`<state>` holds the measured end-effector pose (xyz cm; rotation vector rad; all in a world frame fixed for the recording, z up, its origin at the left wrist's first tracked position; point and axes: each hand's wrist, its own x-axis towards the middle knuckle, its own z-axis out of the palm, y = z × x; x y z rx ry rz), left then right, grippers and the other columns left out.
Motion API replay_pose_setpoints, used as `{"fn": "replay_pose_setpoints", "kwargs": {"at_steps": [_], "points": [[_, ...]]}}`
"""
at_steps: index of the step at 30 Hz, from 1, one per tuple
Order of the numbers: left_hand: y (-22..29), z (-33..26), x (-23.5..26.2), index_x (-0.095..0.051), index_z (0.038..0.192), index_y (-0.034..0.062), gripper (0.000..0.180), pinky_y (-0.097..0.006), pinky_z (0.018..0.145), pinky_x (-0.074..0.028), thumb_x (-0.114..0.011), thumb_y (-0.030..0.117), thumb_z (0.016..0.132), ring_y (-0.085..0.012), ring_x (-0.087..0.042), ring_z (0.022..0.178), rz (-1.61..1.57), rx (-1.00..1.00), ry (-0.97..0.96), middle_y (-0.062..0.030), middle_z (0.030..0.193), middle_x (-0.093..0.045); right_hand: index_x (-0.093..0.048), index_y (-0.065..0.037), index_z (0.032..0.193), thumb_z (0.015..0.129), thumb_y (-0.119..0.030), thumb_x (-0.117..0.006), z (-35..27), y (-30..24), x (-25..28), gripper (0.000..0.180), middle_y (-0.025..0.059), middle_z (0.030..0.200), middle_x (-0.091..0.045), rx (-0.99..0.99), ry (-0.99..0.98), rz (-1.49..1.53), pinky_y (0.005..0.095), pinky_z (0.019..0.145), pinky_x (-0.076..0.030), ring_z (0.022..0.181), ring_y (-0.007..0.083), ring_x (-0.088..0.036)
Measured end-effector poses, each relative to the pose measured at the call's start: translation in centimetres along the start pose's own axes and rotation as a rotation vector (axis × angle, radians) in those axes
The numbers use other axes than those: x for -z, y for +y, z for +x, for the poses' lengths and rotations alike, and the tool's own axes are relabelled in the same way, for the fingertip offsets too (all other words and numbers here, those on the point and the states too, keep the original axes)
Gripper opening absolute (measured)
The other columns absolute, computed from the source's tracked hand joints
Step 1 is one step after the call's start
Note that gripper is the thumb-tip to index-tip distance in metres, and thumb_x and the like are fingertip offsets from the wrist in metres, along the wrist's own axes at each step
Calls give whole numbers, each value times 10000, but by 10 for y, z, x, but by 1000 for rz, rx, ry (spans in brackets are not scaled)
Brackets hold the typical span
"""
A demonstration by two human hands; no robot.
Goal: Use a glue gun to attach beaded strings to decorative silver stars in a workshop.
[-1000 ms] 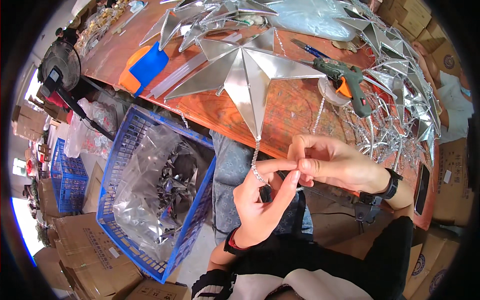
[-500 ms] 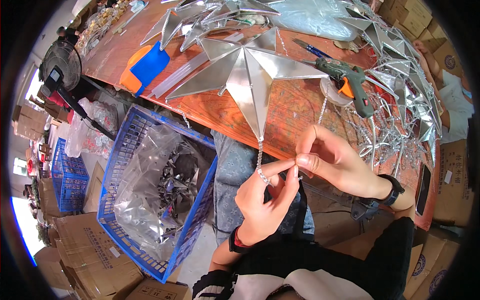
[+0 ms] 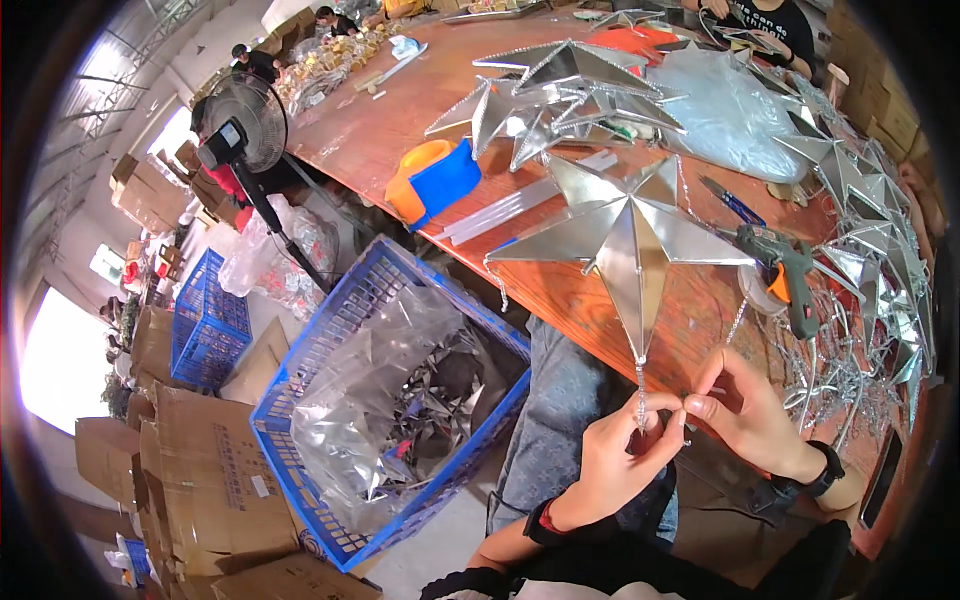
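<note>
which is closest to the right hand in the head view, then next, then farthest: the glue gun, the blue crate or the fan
From the right hand:
1. The glue gun, on the table just above the hand and slightly to its right.
2. The blue crate, on the floor well off to the left, lined with clear plastic.
3. The fan, far up at the left, beyond the table's edge.

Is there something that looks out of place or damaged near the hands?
Nothing looks damaged. The silver star lies with one tip over the table edge, where both hands, left hand and right hand, pinch a beaded strand.
</note>
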<state>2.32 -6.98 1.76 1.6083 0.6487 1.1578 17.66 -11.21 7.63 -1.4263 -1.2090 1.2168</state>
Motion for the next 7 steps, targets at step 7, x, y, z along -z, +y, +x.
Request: {"fn": "replay_pose_setpoints", "kwargs": {"at_steps": [7], "points": [[-1,3,4,-582,918,23,162,-175,493,-300,-635,-46,782,-11,-392,528,-93,44,-67,42,582,-445,-484,-31,898,886,-84,-582,2,-1,7,112,29,859,-543,-1,-95,-26,249,749,-463,846,83,-545]]}}
